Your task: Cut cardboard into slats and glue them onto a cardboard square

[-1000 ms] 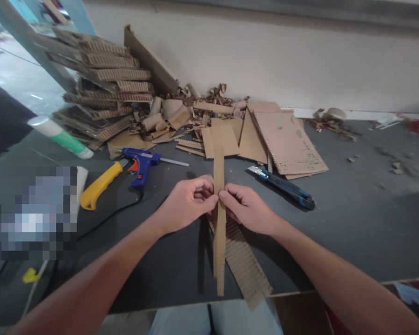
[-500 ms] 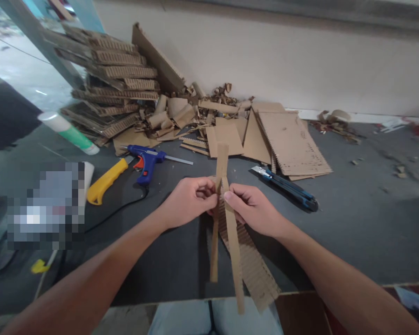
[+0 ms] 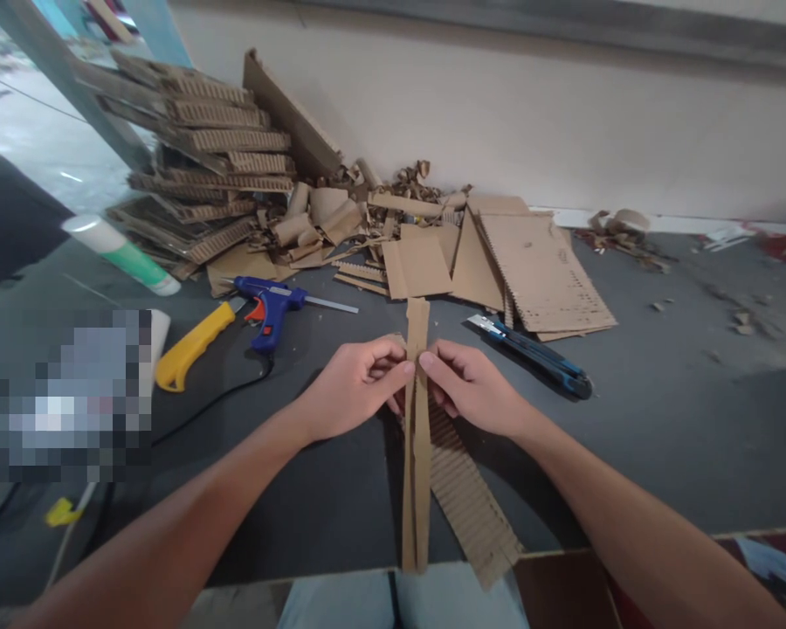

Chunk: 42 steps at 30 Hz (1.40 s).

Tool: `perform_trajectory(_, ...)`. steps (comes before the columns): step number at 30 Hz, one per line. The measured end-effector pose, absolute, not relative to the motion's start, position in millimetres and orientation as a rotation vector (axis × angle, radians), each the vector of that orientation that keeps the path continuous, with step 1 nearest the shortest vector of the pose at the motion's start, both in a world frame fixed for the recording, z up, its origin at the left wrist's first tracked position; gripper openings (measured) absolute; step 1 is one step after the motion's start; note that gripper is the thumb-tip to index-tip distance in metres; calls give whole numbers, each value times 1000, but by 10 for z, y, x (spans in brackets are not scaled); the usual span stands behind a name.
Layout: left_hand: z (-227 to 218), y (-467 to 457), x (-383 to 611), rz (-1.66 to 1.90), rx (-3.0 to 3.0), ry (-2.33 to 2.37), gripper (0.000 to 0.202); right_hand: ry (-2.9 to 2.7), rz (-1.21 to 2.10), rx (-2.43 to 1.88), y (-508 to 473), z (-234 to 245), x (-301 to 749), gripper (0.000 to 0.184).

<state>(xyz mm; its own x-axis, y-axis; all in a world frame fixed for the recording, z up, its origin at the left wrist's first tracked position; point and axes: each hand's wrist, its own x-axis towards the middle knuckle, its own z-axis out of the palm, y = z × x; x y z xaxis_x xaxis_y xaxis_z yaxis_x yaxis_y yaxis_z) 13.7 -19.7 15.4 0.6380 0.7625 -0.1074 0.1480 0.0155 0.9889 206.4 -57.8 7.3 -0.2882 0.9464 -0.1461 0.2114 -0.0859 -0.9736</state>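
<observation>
Between my two hands two narrow cardboard strips (image 3: 421,463) stand side by side, their long edges close together and a thin dark gap showing lower down. My left hand (image 3: 367,380) pinches the left side with thumb and fingers. On the right side, my right hand (image 3: 468,384) pinches at the same height. The strips seem joined above the thumbs. Under them a corrugated cardboard piece (image 3: 475,498) slants toward the table's front edge. A blue glue gun (image 3: 272,310) lies left of my hands, and a black-and-blue utility knife (image 3: 534,354) lies to the right.
A yellow-handled cutter (image 3: 195,348) lies beside the glue gun. A white-and-green tube (image 3: 121,253) rests farther left. Behind stand stacked corrugated pads (image 3: 216,140), curled cardboard scraps (image 3: 334,214) and flat cardboard sheets (image 3: 541,271). A black cord (image 3: 216,397) crosses the dark table (image 3: 668,419).
The two strips' lower ends, which were spread apart, have come together. Their top end sits slightly lower. Both hands keep their pinch and are a little closer together.
</observation>
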Motion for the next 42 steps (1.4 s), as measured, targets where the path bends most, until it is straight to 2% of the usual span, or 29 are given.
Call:
perform_trajectory(12, 169, -224, 151, 561, 1538, 842, 17, -1601, 1319, -1315, -589, 33, 2042, 41)
perform_trajectory(23, 179, -221, 130, 489, 1615, 893, 16, -1446, 1594, -1057, -606, -16, 2021, 41)
perform_trajectory(29, 193, -239, 130, 549, 1526, 826, 21, -1632, 1394, -1185, -599, 52, 2060, 42)
perform_trajectory(42, 145, -247, 189, 586, 1480, 881, 20, -1650, 1250, -1314, -574, 21, 2034, 41)
